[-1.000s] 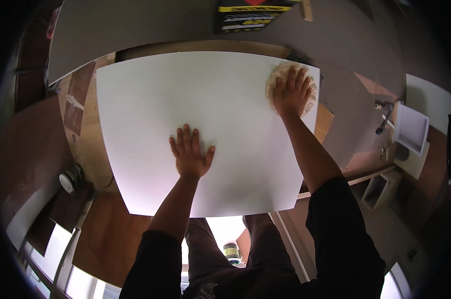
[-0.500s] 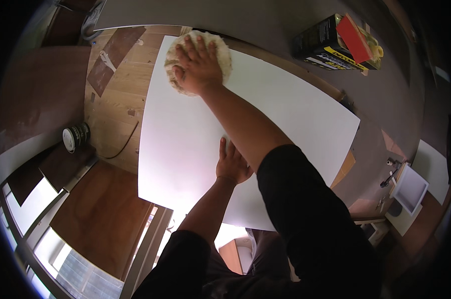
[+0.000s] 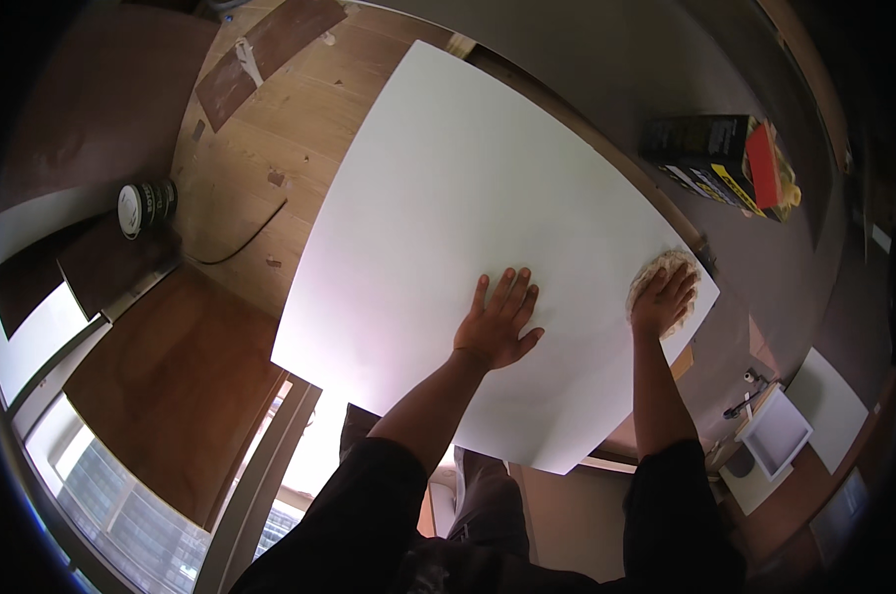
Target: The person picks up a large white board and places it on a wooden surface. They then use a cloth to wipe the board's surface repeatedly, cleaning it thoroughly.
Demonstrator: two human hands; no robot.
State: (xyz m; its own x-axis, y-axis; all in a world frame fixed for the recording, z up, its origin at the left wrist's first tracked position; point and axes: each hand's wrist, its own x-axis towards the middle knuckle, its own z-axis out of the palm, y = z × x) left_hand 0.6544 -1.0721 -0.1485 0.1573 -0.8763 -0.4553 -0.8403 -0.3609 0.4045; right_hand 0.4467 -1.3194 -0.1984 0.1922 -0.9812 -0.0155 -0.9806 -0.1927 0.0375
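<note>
A large white panel [image 3: 468, 198] lies in front of me, its surface smooth and glossy. Flat on its middle rests my left hand [image 3: 497, 322], fingers spread, holding nothing. Near the panel's right corner my right hand [image 3: 663, 297] presses on and grips a round, fluffy cream wool pad [image 3: 688, 322]. The palm and fingers cover much of the pad, whose shaggy edge shows around them.
A black and yellow metal can [image 3: 705, 163] with a red block [image 3: 762, 166] on it stands beyond the panel at right. At left are a dark tub [image 3: 146, 208], a brown board [image 3: 181, 386] and a scraper-like tool [image 3: 248, 64]. A white tray [image 3: 777, 434] sits at far right.
My right hand has carried the wool pad from the panel's far left corner to its right corner. The left hand stays flat on the panel, no longer under the right arm. My view has shifted.
</note>
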